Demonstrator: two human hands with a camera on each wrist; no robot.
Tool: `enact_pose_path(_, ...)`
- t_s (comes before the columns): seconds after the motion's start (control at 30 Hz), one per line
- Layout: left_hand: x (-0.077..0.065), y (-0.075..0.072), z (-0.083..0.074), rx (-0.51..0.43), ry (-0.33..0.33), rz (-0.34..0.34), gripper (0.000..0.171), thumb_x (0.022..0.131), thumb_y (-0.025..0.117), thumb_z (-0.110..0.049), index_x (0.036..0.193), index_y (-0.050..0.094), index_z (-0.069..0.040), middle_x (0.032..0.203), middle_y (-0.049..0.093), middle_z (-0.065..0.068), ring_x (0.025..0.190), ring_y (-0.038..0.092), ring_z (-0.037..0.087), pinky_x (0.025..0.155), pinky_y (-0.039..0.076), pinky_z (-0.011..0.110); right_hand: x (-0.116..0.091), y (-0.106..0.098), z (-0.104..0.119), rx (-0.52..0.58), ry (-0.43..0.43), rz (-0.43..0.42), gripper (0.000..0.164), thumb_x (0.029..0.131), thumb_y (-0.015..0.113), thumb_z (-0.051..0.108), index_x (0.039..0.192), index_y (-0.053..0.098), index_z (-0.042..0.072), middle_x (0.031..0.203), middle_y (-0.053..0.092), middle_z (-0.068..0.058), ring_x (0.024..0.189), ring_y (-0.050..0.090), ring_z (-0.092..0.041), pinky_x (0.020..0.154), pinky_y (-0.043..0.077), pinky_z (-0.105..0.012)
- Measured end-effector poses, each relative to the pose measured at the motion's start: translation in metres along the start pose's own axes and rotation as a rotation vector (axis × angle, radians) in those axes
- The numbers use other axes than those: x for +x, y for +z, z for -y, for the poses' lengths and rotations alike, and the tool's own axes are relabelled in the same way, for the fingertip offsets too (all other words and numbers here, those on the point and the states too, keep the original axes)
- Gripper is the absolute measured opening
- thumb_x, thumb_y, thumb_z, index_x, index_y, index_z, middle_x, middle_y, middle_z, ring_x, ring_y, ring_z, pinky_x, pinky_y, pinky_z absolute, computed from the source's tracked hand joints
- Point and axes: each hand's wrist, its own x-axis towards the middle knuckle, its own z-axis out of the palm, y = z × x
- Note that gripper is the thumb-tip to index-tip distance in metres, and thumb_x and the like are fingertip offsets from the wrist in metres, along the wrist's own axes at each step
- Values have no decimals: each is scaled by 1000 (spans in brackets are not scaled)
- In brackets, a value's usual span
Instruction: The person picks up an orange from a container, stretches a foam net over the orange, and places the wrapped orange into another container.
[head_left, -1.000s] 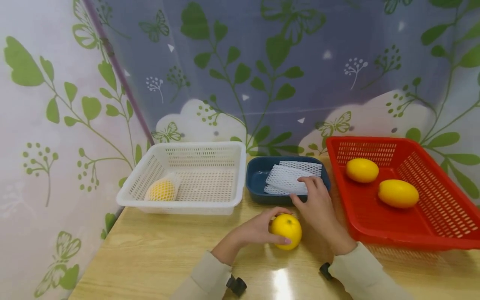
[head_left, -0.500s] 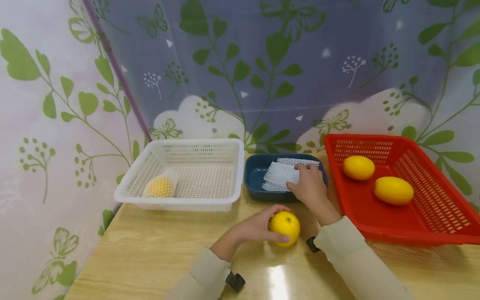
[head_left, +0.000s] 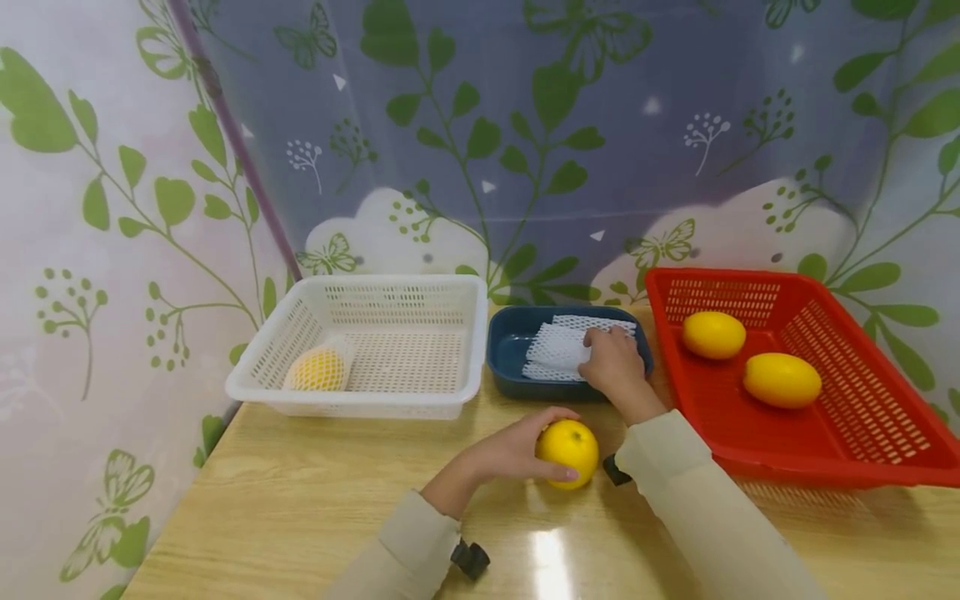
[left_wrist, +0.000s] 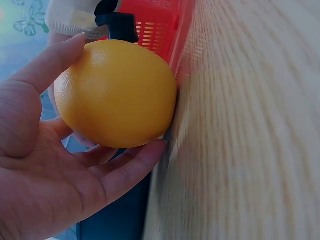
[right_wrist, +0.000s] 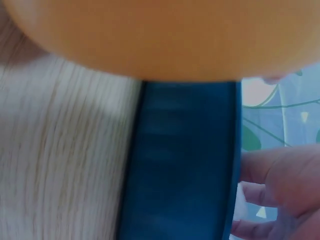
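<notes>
My left hand (head_left: 510, 452) curls around a yellow fruit (head_left: 570, 454) close over the table, thumb on the near side and fingers behind. The left wrist view shows its smooth skin (left_wrist: 120, 95) between thumb and fingers. My right hand (head_left: 617, 367) reaches into a dark blue tub (head_left: 510, 385). Its fingers (right_wrist: 257, 167) bend over the rim onto white foam net sleeves (head_left: 558, 346). The rim hides the fingertips in the right wrist view, and I cannot tell whether they pinch a sleeve.
A white basket (head_left: 375, 406) on the left holds a yellow fruit in a foam net (head_left: 318, 371). To the right, a red basket (head_left: 720, 425) holds two yellow fruits (head_left: 782, 381). A patterned cloth (head_left: 450, 125) hangs behind the wooden table (head_left: 300, 508).
My right hand has gone a little farther into the tub, its fingers drawn closer together over the net sleeves. The left hand keeps its hold on the fruit. The head view has shifted slightly.
</notes>
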Motion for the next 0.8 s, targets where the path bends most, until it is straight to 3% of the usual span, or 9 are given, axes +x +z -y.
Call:
enact_pose_path(0.3, 3, 2, 0, 7, -1, 9, 68, 84, 76, -24, 142, 41, -14, 133, 49, 0, 111, 48, 12, 96, 42, 27, 6, 4, -4, -74, -93, -191, 21, 85, 68, 12, 102, 63, 2, 109, 60, -24, 108, 46, -45, 96, 40, -57)
enact_pose_path(0.4, 4, 2, 0, 6, 0, 13, 68, 84, 75, -24, 142, 41, -14, 134, 48, 0, 111, 47, 12, 96, 42, 27, 7, 4, -4, -21, -130, -244, 15, 85, 68, 8, 96, 62, 1, 99, 61, -22, 98, 51, -41, 96, 42, -55)
enact_pose_path(0.53, 3, 1, 0, 2, -18, 14, 68, 85, 75, -25, 143, 40, -16, 135, 47, 0, 111, 47, 13, 95, 42, 28, 5, 3, -4, 56, -186, -287, 12, 84, 66, 3, 94, 59, 0, 90, 58, -18, 85, 53, -36, 84, 48, -50)
enact_pose_path(0.67, 1, -1, 0, 7, -39, 11, 67, 85, 75, -25, 142, 41, -17, 135, 47, 1, 112, 47, 15, 95, 42, 29, -1, -2, 0, 103, -248, -320, 9, 83, 63, 3, 91, 59, 1, 87, 56, -16, 80, 52, -34, 73, 47, -47)
enact_pose_path(0.8, 0, -2, -1, 29, -30, 16, 67, 85, 75, -25, 142, 41, -17, 136, 47, 2, 114, 46, 16, 98, 41, 31, -11, -14, 5, 151, -266, -336, 9, 82, 63, 4, 91, 60, 2, 88, 58, -16, 81, 53, -33, 75, 48, -47)
